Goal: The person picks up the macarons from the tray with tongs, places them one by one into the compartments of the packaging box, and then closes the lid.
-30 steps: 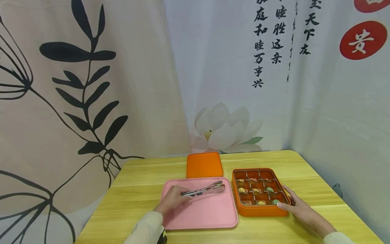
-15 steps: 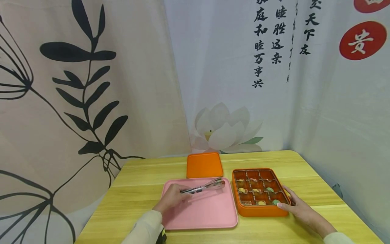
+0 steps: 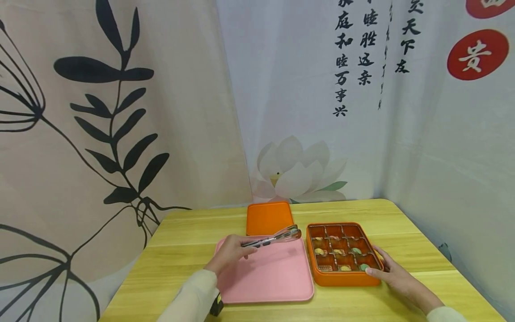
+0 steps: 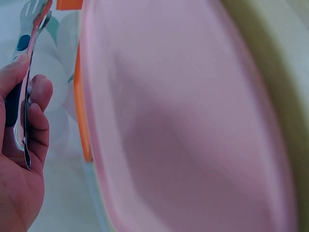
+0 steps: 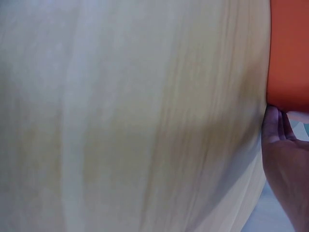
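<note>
In the head view my left hand (image 3: 231, 254) grips metal tongs (image 3: 277, 237) above the far part of a pink tray (image 3: 265, 281). Their slotted tips (image 4: 35, 12) and dark grip inset (image 4: 23, 42) show in the left wrist view, thumb on one arm and fingers curled round the other. An orange box (image 3: 346, 279) with a divided brown insert stands right of the tray; small yellow and green pieces lie in its compartments. My right hand (image 3: 404, 282) holds the box's near right corner, thumb at the rim and fingers along the side.
Behind the tray lies a flat orange lid (image 3: 269, 218). The wooden table (image 3: 161, 264) ends at a printed curtain (image 3: 193, 112) at the back. A small black object (image 3: 216, 306) shows by my left sleeve.
My left hand has lifted the tongs up and slightly away, so their tips now reach past the tray's far right corner. The right hand and the box have stayed put.
</note>
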A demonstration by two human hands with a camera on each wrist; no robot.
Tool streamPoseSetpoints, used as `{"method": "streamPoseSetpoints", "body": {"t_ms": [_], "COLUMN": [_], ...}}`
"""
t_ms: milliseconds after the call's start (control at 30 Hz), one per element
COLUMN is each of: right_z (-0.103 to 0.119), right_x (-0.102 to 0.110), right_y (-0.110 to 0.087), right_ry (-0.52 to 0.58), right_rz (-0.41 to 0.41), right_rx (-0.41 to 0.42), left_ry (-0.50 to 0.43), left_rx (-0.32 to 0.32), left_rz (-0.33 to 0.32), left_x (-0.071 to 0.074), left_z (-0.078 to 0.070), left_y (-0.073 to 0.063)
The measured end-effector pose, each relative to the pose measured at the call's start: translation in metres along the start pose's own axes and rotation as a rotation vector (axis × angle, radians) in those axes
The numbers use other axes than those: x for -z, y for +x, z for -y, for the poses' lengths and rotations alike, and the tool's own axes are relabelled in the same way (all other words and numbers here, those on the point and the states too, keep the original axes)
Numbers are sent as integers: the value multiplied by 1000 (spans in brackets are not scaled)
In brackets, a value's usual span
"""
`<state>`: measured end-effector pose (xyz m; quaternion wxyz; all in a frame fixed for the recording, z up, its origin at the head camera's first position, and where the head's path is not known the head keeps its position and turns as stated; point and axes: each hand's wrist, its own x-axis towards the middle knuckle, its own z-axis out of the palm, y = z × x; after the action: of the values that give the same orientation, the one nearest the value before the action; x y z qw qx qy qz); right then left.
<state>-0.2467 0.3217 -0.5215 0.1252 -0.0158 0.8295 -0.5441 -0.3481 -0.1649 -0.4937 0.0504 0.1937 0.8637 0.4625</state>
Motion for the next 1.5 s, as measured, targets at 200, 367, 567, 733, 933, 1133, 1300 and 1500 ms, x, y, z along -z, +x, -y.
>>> {"method": "streamPoseSetpoints", "body": {"t_ms": [200, 367, 567, 733, 933, 1133, 1300, 1500], "right_z": [-2, -2, -3, -4, -4, -3, -2, -2], "right_x": [1, -1, -1, -1, -1, -3, -4, -3], "right_y": [0, 0, 1, 1, 2, 1, 2, 0], "right_ry": [-7, -9, 8, 20, 34, 40, 50, 38], "right_rz": [0, -12, -14, -24, -25, -37, -26, -45], "right_rx": [0, 16, 22, 23, 27, 21, 24, 18], "left_ry": [-14, -24, 6, 13, 8, -15, -57, -47], "left_rx": [-37, -70, -92, -113, -141, -126, -102, -81], "left_rz": [19, 25, 19, 29, 41, 56, 50, 20], "left_x": [-8, -18, -34, -51, -77, -102, -115, -128], "left_z": [-16, -29, -47, -61, -77, -88, -92, -90], "left_y": [11, 24, 40, 54, 71, 83, 87, 90]}}
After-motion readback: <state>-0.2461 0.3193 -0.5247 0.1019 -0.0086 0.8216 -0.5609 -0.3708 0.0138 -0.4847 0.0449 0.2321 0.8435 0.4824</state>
